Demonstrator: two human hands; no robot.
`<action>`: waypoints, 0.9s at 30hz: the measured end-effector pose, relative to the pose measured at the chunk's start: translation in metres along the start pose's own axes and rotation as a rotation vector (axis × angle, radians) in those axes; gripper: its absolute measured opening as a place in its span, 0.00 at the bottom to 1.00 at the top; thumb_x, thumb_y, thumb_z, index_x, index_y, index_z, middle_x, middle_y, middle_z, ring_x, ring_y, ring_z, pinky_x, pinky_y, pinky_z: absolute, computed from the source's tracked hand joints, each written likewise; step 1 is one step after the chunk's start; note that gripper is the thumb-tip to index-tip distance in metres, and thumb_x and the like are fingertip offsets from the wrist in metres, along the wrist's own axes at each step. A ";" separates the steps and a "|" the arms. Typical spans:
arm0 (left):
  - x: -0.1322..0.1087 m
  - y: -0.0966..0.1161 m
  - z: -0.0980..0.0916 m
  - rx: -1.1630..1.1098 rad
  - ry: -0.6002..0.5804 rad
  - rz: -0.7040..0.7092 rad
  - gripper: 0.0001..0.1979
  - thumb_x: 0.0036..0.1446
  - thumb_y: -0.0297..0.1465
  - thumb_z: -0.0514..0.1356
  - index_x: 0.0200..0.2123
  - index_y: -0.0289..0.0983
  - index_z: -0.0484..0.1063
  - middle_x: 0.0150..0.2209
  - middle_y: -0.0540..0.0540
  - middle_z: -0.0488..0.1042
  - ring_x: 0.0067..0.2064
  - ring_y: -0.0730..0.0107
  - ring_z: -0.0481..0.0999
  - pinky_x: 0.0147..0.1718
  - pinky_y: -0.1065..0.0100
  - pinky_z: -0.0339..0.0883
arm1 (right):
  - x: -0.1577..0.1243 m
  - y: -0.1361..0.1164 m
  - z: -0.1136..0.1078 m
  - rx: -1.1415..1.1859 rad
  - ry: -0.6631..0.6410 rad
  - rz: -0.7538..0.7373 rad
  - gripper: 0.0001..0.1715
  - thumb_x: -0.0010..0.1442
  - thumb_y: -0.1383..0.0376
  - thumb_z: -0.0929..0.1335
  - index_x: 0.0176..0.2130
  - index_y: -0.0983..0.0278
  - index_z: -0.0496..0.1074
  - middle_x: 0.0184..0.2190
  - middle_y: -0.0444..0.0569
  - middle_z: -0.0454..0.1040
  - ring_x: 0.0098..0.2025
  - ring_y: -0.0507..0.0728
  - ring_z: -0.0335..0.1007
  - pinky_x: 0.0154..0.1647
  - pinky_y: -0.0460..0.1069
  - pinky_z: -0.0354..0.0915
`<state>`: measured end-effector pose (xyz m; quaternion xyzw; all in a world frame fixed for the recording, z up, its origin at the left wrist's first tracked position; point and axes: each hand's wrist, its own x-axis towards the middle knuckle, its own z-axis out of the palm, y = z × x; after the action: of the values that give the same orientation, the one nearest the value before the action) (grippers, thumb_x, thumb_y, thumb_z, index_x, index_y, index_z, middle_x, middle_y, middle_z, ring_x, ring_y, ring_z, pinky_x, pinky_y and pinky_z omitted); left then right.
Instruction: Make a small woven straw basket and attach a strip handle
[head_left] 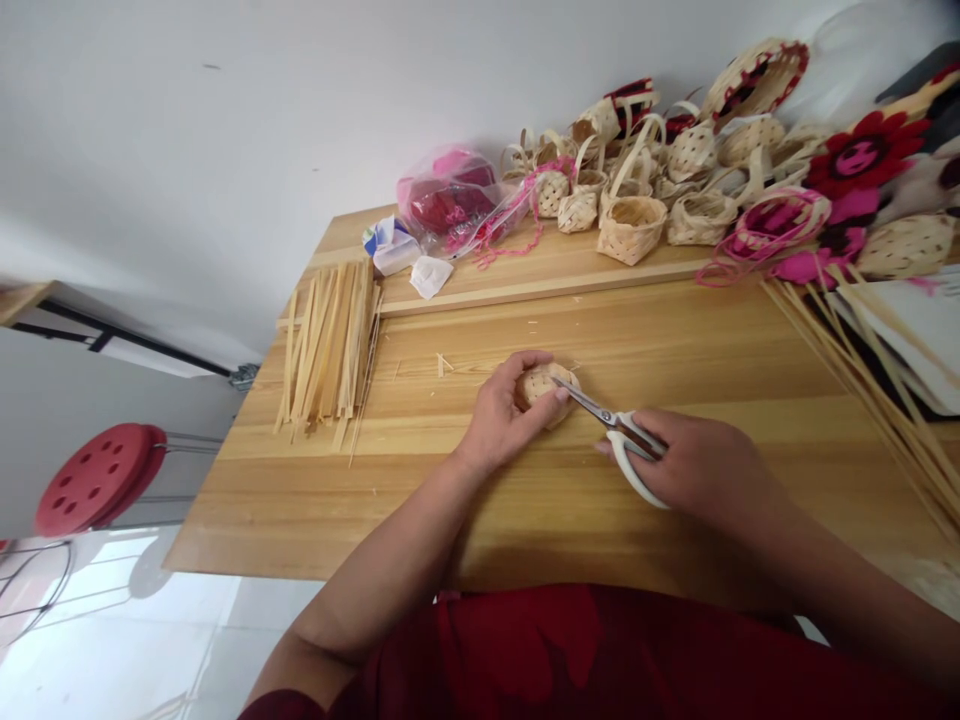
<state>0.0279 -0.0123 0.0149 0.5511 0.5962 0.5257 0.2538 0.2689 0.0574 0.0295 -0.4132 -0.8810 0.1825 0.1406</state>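
My left hand point(504, 412) is wrapped round a small woven basket point(537, 384) of pale strips, its thumb along the near side. The basket rests on or just above the wooden table; which one I cannot tell. Scissors point(616, 424) with white handles are in my right hand point(694, 462), fingers through the loops. Their blade tips touch the basket's upper right side near my left thumb, and the blades look almost closed. Part of the basket is hidden behind the left fingers. Short offcuts of strip point(444, 364) lie to the left of the hands.
A bundle of flat strips point(330, 340) lies at the table's left. Along the back stand several finished baskets point(631, 228), a plastic bag of pink and red material point(454, 205) and a tissue pack point(391, 246). Long strips point(862, 390) lie at the right. Red stools point(97, 480) stand left.
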 end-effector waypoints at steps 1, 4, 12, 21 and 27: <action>0.001 0.001 -0.002 0.010 -0.001 0.026 0.20 0.64 0.40 0.67 0.56 0.39 0.76 0.55 0.39 0.81 0.55 0.56 0.81 0.57 0.54 0.74 | -0.002 0.000 -0.003 0.086 -0.084 0.050 0.27 0.60 0.41 0.71 0.26 0.59 0.69 0.19 0.44 0.69 0.22 0.54 0.59 0.26 0.50 0.48; 0.003 0.004 -0.007 0.072 0.014 0.126 0.15 0.62 0.35 0.66 0.52 0.40 0.80 0.55 0.39 0.81 0.59 0.54 0.79 0.62 0.52 0.71 | -0.010 -0.002 -0.009 0.490 -0.375 0.240 0.28 0.56 0.40 0.75 0.26 0.59 0.70 0.20 0.43 0.69 0.22 0.53 0.61 0.25 0.49 0.55; 0.002 0.005 -0.007 0.049 0.022 0.076 0.12 0.60 0.31 0.65 0.47 0.40 0.82 0.50 0.42 0.85 0.54 0.56 0.83 0.58 0.53 0.75 | -0.039 -0.029 -0.005 1.222 -0.718 0.553 0.32 0.54 0.38 0.75 0.33 0.63 0.74 0.21 0.42 0.68 0.19 0.48 0.59 0.21 0.45 0.50; 0.004 0.003 -0.005 0.104 0.104 0.156 0.07 0.63 0.38 0.70 0.40 0.41 0.84 0.47 0.41 0.85 0.53 0.57 0.83 0.58 0.51 0.73 | -0.042 -0.041 -0.002 1.462 -0.760 0.519 0.27 0.60 0.40 0.72 0.34 0.60 0.70 0.22 0.41 0.65 0.21 0.49 0.54 0.22 0.46 0.49; 0.004 0.003 -0.002 -0.009 0.147 0.089 0.06 0.61 0.36 0.70 0.36 0.40 0.83 0.42 0.42 0.86 0.50 0.60 0.85 0.54 0.56 0.76 | -0.041 -0.052 -0.006 1.496 -0.723 0.515 0.30 0.60 0.36 0.70 0.34 0.59 0.71 0.21 0.40 0.63 0.20 0.50 0.52 0.21 0.47 0.47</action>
<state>0.0267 -0.0101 0.0191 0.5359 0.5856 0.5783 0.1882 0.2610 -0.0042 0.0536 -0.3156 -0.3994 0.8598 0.0409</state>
